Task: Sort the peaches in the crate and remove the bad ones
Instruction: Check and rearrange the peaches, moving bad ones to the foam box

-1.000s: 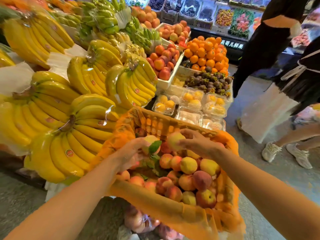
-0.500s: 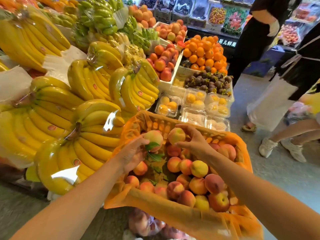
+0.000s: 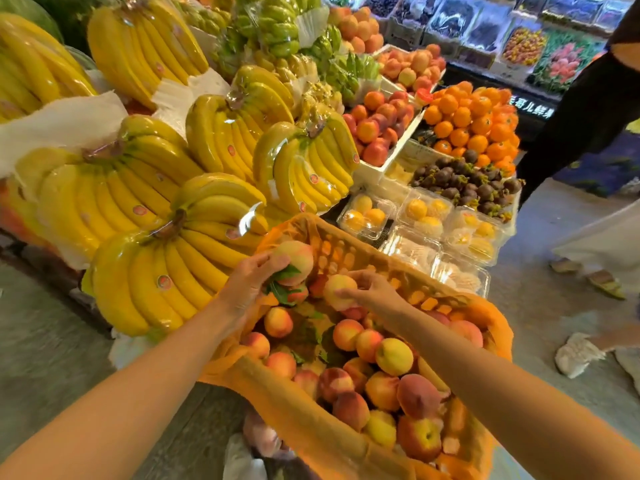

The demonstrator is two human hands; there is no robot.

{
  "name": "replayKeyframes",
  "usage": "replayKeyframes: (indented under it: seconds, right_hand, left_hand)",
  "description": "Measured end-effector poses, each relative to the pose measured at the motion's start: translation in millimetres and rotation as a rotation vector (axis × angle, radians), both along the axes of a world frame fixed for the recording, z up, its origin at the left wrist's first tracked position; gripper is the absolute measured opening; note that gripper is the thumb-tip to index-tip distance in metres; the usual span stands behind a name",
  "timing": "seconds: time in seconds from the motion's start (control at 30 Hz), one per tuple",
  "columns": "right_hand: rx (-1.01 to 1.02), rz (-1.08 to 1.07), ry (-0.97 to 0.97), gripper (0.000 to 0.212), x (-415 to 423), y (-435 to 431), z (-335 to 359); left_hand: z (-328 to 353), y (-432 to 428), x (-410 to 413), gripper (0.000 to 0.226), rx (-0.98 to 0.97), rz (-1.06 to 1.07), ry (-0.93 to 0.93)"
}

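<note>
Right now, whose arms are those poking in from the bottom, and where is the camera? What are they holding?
Those arms belong to a person who wears a camera on the head, so you see what they see as they look down at a fruit stall. There is no robot here, only two bare hands. The left hand grips a pinkish peach with green leaves on it. The right hand grips a paler peach. Both are over an orange crate full of other peaches. Next to the crate lie big bunches of bananas, and behind it sit clear boxes of yellow fruit.
</note>
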State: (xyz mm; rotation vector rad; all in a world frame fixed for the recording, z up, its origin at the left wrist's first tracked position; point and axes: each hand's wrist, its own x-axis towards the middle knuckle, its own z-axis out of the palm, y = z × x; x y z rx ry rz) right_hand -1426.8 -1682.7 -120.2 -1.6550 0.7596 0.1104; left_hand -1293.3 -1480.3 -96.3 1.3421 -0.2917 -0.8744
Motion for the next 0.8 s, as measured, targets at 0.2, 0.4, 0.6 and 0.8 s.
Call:
replayKeyframes:
  seconds: [0.2,0.4,0.6,0.8]
  right_hand:
    - [-0.144,0.146,0.165,0.049,23.8,19.9,-50.1]
    - [-0.236,0.285,0.298,0.053,33.1,36.1,-97.4]
    - [-0.394,0.418,0.341,0.053,32.2,55.2,-119.6]
    - [-0.399,0.311,0.224,0.055,29.4,73.8,-126.1]
  left_hand:
    - [-1.4,38.7,1.5,0.049,-0.004,0.194,-0.230]
    - [-14.3,57.8,4.1,0.045,0.074,0.179,-0.264]
    - [-18.8,61.0,8.4,0.044,0.076,0.162,-0.214]
    - [-20.1,61.2,9.8,0.047,0.085,0.147,-0.193]
